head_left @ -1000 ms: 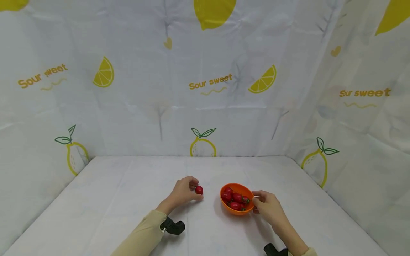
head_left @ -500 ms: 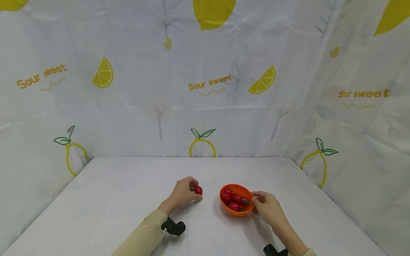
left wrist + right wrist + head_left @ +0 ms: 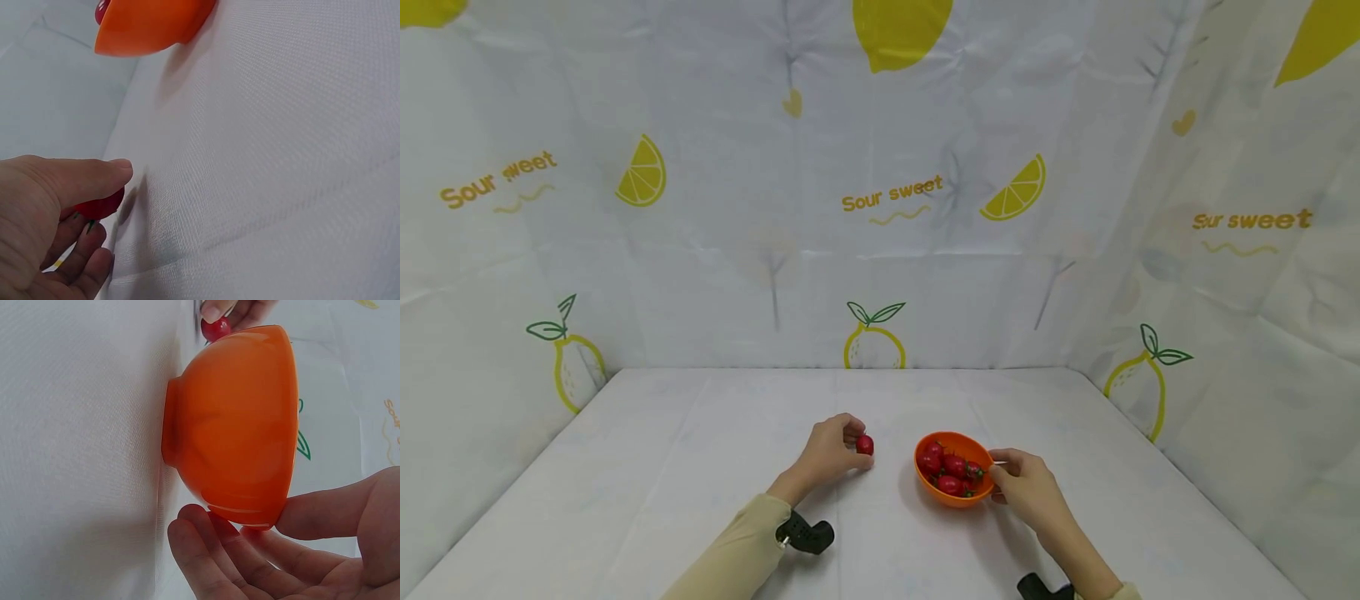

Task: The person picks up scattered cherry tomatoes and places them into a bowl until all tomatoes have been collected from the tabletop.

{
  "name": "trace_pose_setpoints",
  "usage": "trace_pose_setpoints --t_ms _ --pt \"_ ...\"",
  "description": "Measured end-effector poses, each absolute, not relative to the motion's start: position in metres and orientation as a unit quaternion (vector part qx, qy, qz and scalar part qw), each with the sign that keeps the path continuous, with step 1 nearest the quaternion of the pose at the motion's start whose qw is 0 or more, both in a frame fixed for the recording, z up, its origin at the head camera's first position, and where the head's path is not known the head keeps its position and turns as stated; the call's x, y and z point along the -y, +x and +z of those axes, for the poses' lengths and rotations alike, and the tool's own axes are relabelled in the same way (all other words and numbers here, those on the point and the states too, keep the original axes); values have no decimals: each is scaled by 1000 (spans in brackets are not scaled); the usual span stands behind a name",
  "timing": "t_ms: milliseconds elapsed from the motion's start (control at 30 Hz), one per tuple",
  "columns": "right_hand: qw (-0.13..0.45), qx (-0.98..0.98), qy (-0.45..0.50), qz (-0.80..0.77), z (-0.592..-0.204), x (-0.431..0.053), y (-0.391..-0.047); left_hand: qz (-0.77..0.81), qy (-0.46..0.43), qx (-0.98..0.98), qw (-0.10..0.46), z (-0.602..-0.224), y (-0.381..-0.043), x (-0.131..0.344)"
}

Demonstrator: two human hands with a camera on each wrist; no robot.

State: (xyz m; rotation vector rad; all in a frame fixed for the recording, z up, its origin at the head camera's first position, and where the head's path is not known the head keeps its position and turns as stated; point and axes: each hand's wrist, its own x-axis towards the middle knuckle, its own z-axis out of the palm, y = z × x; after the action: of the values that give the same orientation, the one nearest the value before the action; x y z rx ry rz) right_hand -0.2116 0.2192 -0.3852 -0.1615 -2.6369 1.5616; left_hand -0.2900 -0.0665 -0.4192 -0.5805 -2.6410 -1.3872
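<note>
My left hand (image 3: pixel 829 451) pinches a small red cherry tomato (image 3: pixel 865 445) between thumb and fingers, low over the table left of the bowl. In the left wrist view the thumb covers part of this tomato (image 3: pixel 102 206), and bits of green show at its stem end. An orange bowl (image 3: pixel 951 501) stands upright on the table with several red cherry tomatoes (image 3: pixel 953 466) inside, some with green stems. At the bowl's right side my right hand (image 3: pixel 1028 488) holds the rim, the thumb (image 3: pixel 325 512) on the edge and the fingers against the outer wall.
A white cloth covers the table (image 3: pixel 670 475). Behind and at both sides hangs a white sheet (image 3: pixel 715 283) printed with lemons and lettering. Black wrist cameras (image 3: pixel 806 532) sit on both wrists.
</note>
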Motion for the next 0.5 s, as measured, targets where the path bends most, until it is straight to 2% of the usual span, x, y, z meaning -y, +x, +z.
trace_pose_setpoints --t_ms 500 --pt "29 860 -62 506 -383 -219 -211 -458 -186 867 61 -417 -288 64"
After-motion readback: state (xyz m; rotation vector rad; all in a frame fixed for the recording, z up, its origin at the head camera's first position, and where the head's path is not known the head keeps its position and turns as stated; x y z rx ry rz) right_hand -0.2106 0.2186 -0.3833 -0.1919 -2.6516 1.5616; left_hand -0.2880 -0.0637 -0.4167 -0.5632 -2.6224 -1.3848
